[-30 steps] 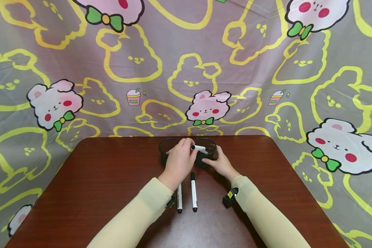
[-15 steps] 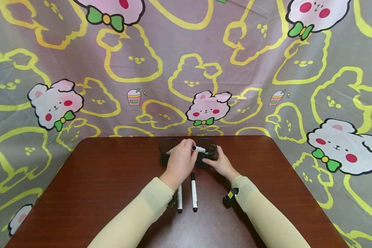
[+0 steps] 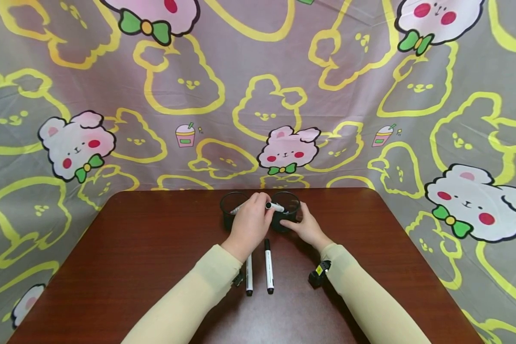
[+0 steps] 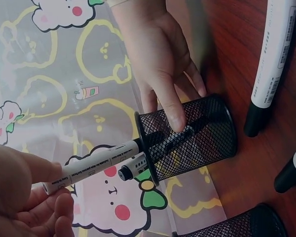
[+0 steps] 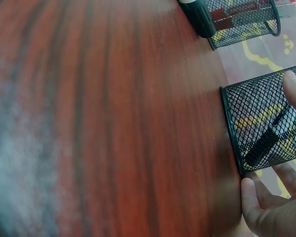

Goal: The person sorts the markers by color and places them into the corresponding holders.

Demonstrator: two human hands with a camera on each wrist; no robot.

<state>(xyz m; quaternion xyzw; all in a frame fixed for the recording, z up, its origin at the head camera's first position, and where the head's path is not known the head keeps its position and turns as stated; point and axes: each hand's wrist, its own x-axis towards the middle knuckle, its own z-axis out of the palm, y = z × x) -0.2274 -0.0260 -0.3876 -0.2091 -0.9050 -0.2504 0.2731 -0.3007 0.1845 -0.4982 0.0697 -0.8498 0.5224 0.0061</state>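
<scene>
Two markers [image 4: 99, 166] reach into the right cup [image 3: 278, 221], which stands beside the left cup [image 3: 229, 221] on the counter [image 3: 155, 248]. Two loose markers [image 3: 269, 267] lie before the cups.

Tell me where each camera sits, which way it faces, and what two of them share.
Head: worn on the head, looking forward and down across the tabletop; left hand, right hand and sleeves show.
Left wrist: worn on that wrist, looking along the pinched marker to the mesh cup in the right hand; both hands show.
Right wrist: worn on that wrist, looking at tabletop and, at the right edge, that mesh cup; only the right hand shows.
Shared: both wrist views show the right hand on the mesh cup.
</scene>
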